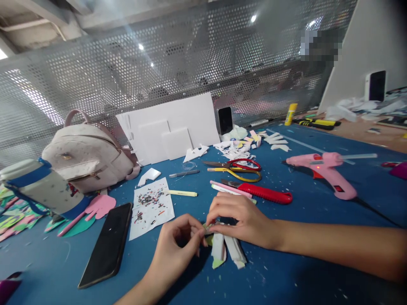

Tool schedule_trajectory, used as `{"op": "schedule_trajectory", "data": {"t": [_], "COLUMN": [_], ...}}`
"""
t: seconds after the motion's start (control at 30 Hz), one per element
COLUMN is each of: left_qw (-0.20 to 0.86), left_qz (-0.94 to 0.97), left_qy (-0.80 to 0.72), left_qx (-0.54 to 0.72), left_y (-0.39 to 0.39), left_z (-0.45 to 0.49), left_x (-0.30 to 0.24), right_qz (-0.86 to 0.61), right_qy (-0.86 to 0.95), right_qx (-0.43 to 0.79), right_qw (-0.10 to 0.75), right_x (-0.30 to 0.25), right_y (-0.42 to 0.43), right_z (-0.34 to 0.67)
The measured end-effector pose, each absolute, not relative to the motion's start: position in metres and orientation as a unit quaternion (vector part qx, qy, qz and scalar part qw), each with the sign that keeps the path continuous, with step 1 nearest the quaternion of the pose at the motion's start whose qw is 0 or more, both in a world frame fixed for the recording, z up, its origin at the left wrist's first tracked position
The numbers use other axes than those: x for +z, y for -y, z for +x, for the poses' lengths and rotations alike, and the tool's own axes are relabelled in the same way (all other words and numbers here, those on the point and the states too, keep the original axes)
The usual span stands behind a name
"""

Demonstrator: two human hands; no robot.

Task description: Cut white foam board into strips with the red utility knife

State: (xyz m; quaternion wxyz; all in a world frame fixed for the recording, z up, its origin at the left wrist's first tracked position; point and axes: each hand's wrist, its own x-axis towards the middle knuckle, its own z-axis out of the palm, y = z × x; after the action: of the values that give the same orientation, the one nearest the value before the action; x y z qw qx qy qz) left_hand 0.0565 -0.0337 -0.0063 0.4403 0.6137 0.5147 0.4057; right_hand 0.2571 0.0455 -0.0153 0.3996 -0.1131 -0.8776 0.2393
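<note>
My left hand [179, 241] is closed, thumb and fingertips pinched at the left side of a small white-and-green craft piece [219, 248]. From the right, my right hand [237, 216] has its fingers curled over the top of the same piece. Two layered white strips with pale green ends hang from it toward me, close to the blue tabletop. Fingers hide its upper part, and whether it is foam or card I cannot tell. Just beyond my right hand lie slim pink and white pens [230, 189] and a red utility knife [265, 192].
A pink glue gun [324, 169] with a lit light lies right, its cord trailing off. Scissors [235, 168], white scraps [237, 148] and a glue stick [290, 114] are farther back. Left are a phone [108, 245], a paper with tiny bits [149, 220], a bottle [41, 186] and a backpack [89, 152].
</note>
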Motion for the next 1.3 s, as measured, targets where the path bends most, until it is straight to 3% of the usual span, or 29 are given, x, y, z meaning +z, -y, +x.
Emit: {"op": "schedule_trajectory", "data": {"t": [1.3], "left_qw": [0.446], "left_qz": [0.611], "left_qy": [-0.513], "left_qx": [0.406], "left_y": [0.0344], "left_z": [0.0572], "left_x": [-0.0053], "right_qz": [-0.112], "right_qy": [0.880], "right_qx": [0.245], "right_qw": [0.392], "right_x": [-0.0126], "right_y": [-0.0445], "right_z": [0.2579]}}
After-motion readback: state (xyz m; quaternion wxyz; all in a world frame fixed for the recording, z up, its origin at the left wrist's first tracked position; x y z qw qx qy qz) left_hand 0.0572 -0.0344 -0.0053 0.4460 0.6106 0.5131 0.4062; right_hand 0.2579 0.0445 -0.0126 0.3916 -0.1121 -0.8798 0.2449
